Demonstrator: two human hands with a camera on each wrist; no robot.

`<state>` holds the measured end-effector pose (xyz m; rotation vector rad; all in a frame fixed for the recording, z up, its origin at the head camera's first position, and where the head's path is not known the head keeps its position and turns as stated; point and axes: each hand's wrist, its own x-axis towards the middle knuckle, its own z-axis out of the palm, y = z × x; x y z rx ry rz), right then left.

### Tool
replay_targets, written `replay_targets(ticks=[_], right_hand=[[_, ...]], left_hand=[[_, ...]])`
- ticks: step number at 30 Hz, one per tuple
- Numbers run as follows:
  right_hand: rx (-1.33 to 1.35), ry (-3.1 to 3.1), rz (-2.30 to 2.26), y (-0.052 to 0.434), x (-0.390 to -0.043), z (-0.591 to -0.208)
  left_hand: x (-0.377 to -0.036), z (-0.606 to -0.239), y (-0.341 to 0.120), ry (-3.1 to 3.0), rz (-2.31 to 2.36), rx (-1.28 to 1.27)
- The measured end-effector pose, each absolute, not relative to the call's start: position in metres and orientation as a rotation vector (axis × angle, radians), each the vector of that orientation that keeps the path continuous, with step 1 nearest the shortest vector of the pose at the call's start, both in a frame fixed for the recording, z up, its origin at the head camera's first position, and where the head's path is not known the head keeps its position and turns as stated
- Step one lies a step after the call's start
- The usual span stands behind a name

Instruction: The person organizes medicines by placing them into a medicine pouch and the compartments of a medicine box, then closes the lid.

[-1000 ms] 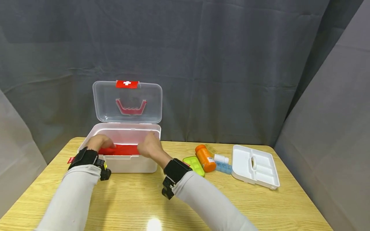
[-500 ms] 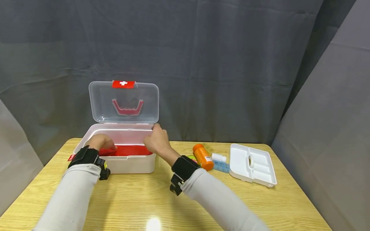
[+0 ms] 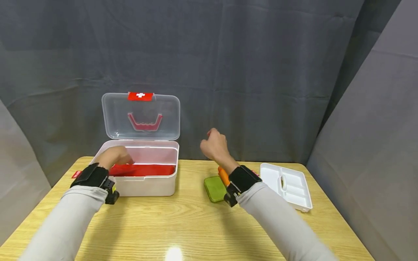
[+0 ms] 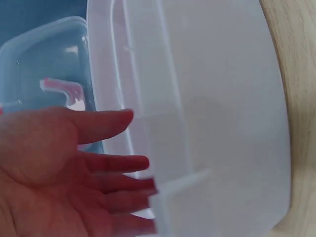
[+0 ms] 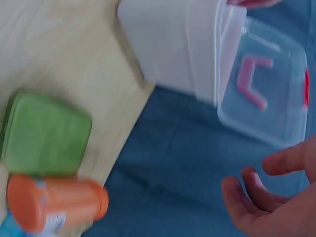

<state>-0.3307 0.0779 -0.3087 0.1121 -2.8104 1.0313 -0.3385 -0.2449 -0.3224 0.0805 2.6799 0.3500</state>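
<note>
A white first-aid box (image 3: pixel 143 186) stands at the table's left with its clear lid (image 3: pixel 141 116) upright, and a red item (image 3: pixel 145 169) lies inside. My left hand (image 3: pixel 114 156) reaches over the box's left rim. In the left wrist view the left hand (image 4: pixel 74 163) has nearly straight fingers against the white inner wall (image 4: pixel 212 123) and grips nothing. My right hand (image 3: pixel 213 145) hangs in the air to the right of the box, above an orange bottle (image 3: pixel 223 174) and a green pill case (image 3: pixel 213 188). In the right wrist view the right hand (image 5: pixel 269 192) is loosely curled and holds nothing.
A white compartment tray (image 3: pixel 287 185) lies at the table's right. The right wrist view shows the green case (image 5: pixel 44 133) and orange bottle (image 5: pixel 54 202) side by side near the table's far edge. Grey curtains close in the back and both sides.
My right hand has left the box's right rim and swung up and to the right, over the orange bottle and green case. The left hand stays at the box.
</note>
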Motion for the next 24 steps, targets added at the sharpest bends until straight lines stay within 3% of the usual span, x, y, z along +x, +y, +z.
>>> replay_targets(ticks=[16,24], right_hand=[[-0.119,-3.041,0.664,0.258,-0.337,-0.327],[-0.253,-3.080,0.537,0.313,-0.327,-0.352]], left_hand=[[-0.320,-0.299,-0.189,3.149,0.527,0.381],[-0.300,-0.300,-0.165,3.261,0.627,0.465]])
